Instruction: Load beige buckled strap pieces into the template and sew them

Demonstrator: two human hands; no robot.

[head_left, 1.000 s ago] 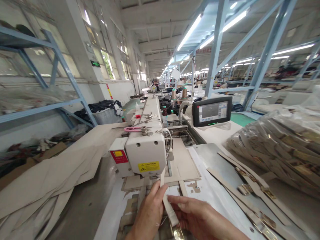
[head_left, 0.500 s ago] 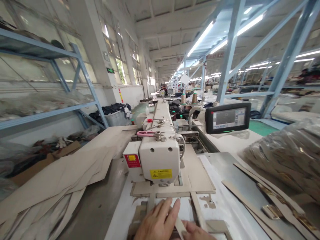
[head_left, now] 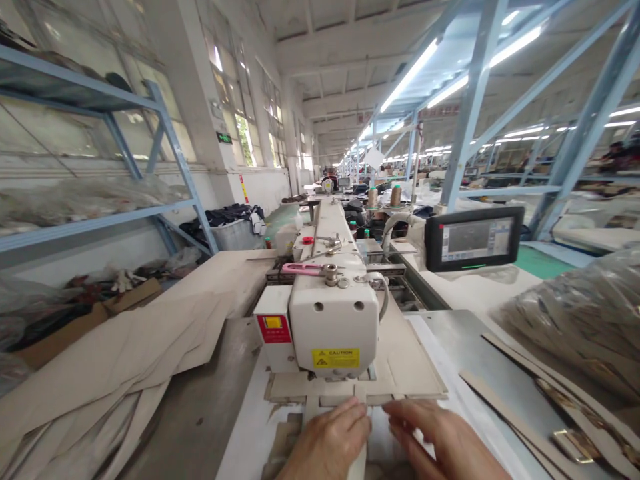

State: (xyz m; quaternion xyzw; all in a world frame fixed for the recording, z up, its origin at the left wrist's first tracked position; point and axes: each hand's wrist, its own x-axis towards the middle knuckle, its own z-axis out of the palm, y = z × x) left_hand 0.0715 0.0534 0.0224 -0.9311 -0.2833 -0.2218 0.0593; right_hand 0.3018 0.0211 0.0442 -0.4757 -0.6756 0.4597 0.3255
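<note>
My left hand lies palm down at the front edge of a beige template, its fingers bunched over a narrow beige strap. To its right is my right hand, fingers bent and the thumb apart, with nothing visible between them; its fingertips are close to the template's edge. Directly ahead stands the white head of a sewing machine with a yellow caution label; its needle area is hidden from me. Another beige strip runs out from the template left of my hands.
Beige cut pieces are piled at left. Straps with gold buckles lie at right, in front of a plastic-wrapped bundle. A control screen stands beyond the table. Pink-handled snips rest on the machine.
My right hand has come away from the strap and moved right and forward. My left hand has shifted slightly right, its fingers now more bent. The view has turned a little left.
</note>
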